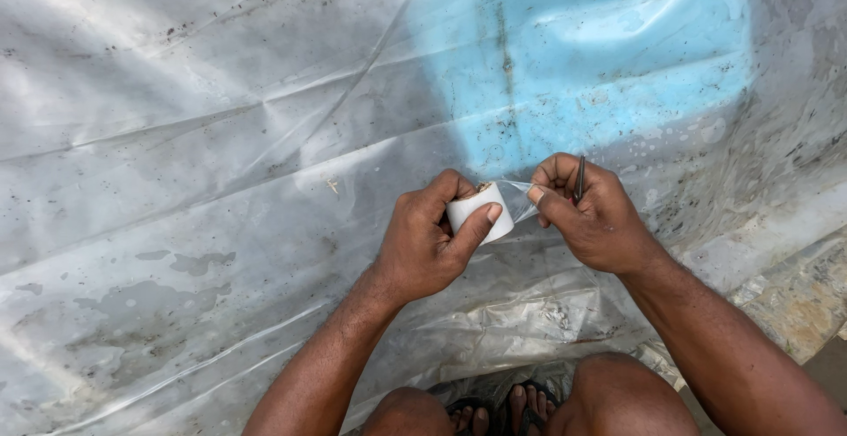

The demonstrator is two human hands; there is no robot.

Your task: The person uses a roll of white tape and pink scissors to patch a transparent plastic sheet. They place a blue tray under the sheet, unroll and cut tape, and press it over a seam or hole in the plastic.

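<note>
The left hand [423,242] wraps around one white roll of tape [481,211], thumb pressed across its front, fingers curled behind it. The right hand [593,217] pinches the clear free end of the tape [520,199] between thumb and forefinger, just beside the roll, and one thin dark tool [579,180] stands upright in the same fist; its kind is hard to make out. Both hands hover close over a wide, dirty plastic sheet [221,180], which runs out past the top and left edges, leaving open room on every side. A blue shape [600,65] shows blurred under the sheet. At the bottom edge, two knees and sandalled feet [498,414] are cut off.
</note>
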